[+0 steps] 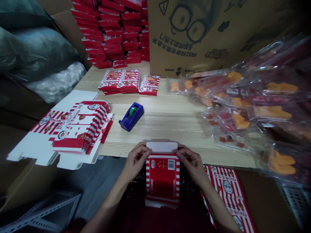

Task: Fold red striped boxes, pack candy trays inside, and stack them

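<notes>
Both forearms reach up from the bottom edge of the view and angle inward, so the left hand [139, 158] and the right hand [191, 158] meet at 2 sides of a red box [162, 178]. Each hand is bent at the wrist, with its fingers curled and thumb and fingers closed in a pinch on the box's upper corner, just below the white flap [162, 147].

The box lies between the hands and mostly below them, in front of the person's body at the near edge of the table [167, 126]. Its printed panel faces the camera, with a barcode [171, 164] at the upper right, and the white flap stands up over the table edge.

The fingertips behind the box are hidden, and its lower end sinks into shadow, so I cannot tell how the bottom flap sits. The small print is too fine to read. The right forearm covers part of a striped carton [229, 191] beside it. On the right, the plastic packets [239, 121] are smeared by blur and partly cut off by the frame; the stack of red boxes [114, 35] runs out of the top.
</notes>
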Tool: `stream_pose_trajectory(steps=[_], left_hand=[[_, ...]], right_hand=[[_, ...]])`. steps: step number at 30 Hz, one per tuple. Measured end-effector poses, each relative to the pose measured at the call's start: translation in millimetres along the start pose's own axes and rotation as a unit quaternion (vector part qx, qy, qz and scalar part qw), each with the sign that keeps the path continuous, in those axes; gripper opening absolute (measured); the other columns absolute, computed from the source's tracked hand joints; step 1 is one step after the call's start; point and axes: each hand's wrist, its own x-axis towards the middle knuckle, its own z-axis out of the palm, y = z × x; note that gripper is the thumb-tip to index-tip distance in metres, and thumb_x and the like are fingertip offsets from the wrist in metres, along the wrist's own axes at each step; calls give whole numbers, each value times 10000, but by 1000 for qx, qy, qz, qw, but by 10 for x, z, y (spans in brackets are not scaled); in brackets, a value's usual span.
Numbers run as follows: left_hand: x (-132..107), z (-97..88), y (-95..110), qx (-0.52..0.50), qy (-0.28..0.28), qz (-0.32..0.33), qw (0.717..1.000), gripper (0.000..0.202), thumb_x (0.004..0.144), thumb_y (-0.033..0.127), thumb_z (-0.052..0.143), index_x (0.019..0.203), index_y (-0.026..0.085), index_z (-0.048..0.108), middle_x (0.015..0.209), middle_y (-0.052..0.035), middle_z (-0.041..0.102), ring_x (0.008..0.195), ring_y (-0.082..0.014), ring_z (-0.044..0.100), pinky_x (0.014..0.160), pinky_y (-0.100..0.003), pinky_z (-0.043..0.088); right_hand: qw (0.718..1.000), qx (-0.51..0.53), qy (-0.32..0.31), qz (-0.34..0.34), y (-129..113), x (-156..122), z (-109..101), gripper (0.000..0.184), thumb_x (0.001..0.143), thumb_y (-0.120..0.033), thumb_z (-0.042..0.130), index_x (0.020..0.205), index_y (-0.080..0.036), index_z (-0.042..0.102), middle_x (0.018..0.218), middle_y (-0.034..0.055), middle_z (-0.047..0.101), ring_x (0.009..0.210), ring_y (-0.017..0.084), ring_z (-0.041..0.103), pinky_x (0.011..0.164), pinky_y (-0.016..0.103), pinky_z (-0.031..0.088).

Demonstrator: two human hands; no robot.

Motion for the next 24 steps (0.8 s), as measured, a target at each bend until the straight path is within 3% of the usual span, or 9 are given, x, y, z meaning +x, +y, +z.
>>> stream_pose_trajectory(steps=[4, 7, 9, 11, 12, 14, 17, 20, 24], left_hand=[[46, 155, -5, -102, 88, -55, 989, 309, 945, 362, 678, 718, 172, 589, 708, 34, 526, 682, -110, 486, 699, -227, 407], [99, 322, -7, -199, 161, -77, 964, 218, 873, 329, 770, 857, 207, 590, 686, 74, 540, 601, -82, 482, 625, -195, 408], [145, 376, 18, -261, 163, -81, 948, 352, 831, 280, 811, 1100, 271, 586, 777, 76, 643, 639, -94, 574, 664, -206, 469], [192, 362, 52, -311, 115, -109, 937, 520, 819, 254, 816, 1270, 290, 558, 898, 30, 739, 724, -130, 672, 740, -255, 529], [214, 336, 69, -325, 79, -131, 933, 506, 819, 251, 811, 1276, 258, 592, 935, -7, 767, 763, -152, 704, 773, -279, 545], [251, 265, 97, -340, 6, -172, 924, 381, 813, 241, 801, 1175, 175, 702, 977, -75, 796, 825, -195, 743, 830, -310, 556], [287, 176, 148, -333, -74, -194, 920, 311, 806, 216, 777, 1103, 125, 786, 1104, -140, 797, 973, -264, 757, 947, -365, 543], [283, 137, 224, -276, -129, -158, 939, 313, 876, 241, 706, 1165, 160, 792, 1269, -142, 749, 1133, -305, 718, 1042, -421, 511], [240, 111, 268, -98, -171, -48, 979, 351, 978, 295, 611, 1309, 267, 724, 1394, -91, 685, 1310, -294, 621, 1145, -474, 438]], right_hand=[[979, 186, 18, 76, -7, 54, 110, 182, 720, -380, 907, 741, -269, 764, 1028, -4, 766, 938, 181, 713, 932, 310, 547], [960, 260, -21, 98, -102, 102, 169, 283, 748, -289, 884, 1002, -329, 764, 1205, -10, 758, 1085, 212, 706, 1007, 366, 543], [953, 271, -65, 115, -193, 140, 160, 480, 790, -240, 842, 1229, -373, 699, 1376, -11, 692, 1199, 226, 672, 1060, 408, 524], [947, 264, -115, 140, -259, 183, 114, 529, 816, -218, 812, 1306, -361, 672, 1401, 2, 684, 1214, 227, 673, 1081, 415, 514], [944, 256, -140, 153, -273, 207, 82, 504, 820, -213, 806, 1295, -336, 690, 1367, 16, 708, 1192, 229, 688, 1080, 412, 514], [940, 240, -172, 169, -255, 252, 13, 434, 810, -210, 813, 1231, -285, 738, 1258, 40, 767, 1109, 227, 727, 1064, 402, 523], [947, 223, -144, 178, -154, 284, -77, 313, 751, -219, 863, 1055, -262, 801, 1070, 27, 827, 933, 200, 771, 970, 354, 570], [961, 207, -80, 164, -77, 239, -119, 182, 713, -253, 894, 877, -268, 817, 1028, 16, 836, 929, 200, 776, 926, 338, 587], [979, 164, -52, 109, -82, 117, -103, 110, 760, -325, 871, 854, -298, 822, 1080, 20, 829, 1072, 229, 754, 1032, 408, 546]])
